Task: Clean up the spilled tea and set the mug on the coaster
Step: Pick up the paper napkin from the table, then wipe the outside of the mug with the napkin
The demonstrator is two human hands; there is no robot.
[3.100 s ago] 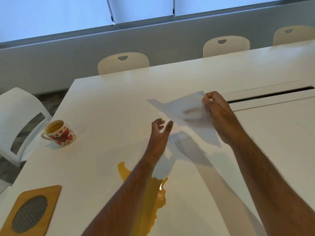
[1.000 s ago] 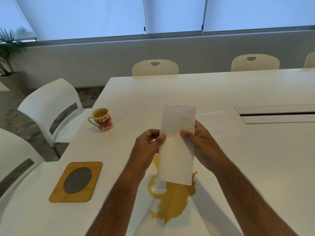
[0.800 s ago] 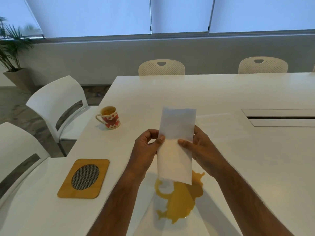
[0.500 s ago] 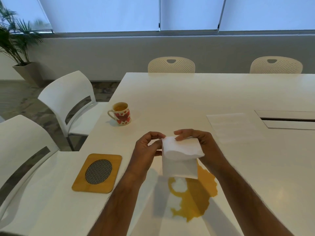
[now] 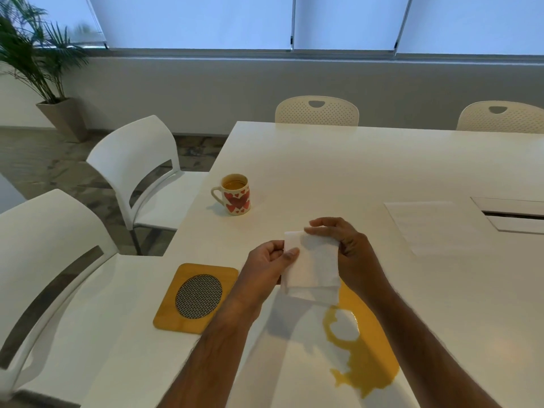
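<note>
white paper towel [image 5: 312, 266] now folded down into a small thick pad, held up between both hands over the near table edge. half a second back the top flap was only curling over; a second back it was a long upright strip. so the fold is done, that's the change. left hand [image 5: 265, 267] pinches the pad's left edge, thumb on the front face, fingers curled behind. right hand [image 5: 346, 248] grasps the right side, fingers curled over the top corner. neither hand is free.

pad hangs in the air just above the far end of the tea spill [image 5: 362, 346], not touching it as far as i can tell. spill is a yellow puddle on the white table [image 5: 338, 166], near side, looks untouched, no wiped patch visible. judgement: folding step finished, wiping not yet begun, next move is likely to press the pad down on the puddle. puddle looks bigger than the pad, so one pad may soak through.

mug [image 5: 235, 198], white with red hearts, tea inside, stands upright toward the left table edge, well apart from the hands, handle pointing left. coaster [image 5: 196, 298], wooden square with a dark mesh disc, lies near the left hand, nothing on it, clear of the spill. mug not yet on coaster.

a second flat paper sheet [image 5: 426, 225] lies on the table to the right, beside a cable slot [image 5: 512, 214]. white chairs [image 5: 138, 172] at left, cream chairs across, potted plant [image 5: 32, 63] in the corner.
</note>
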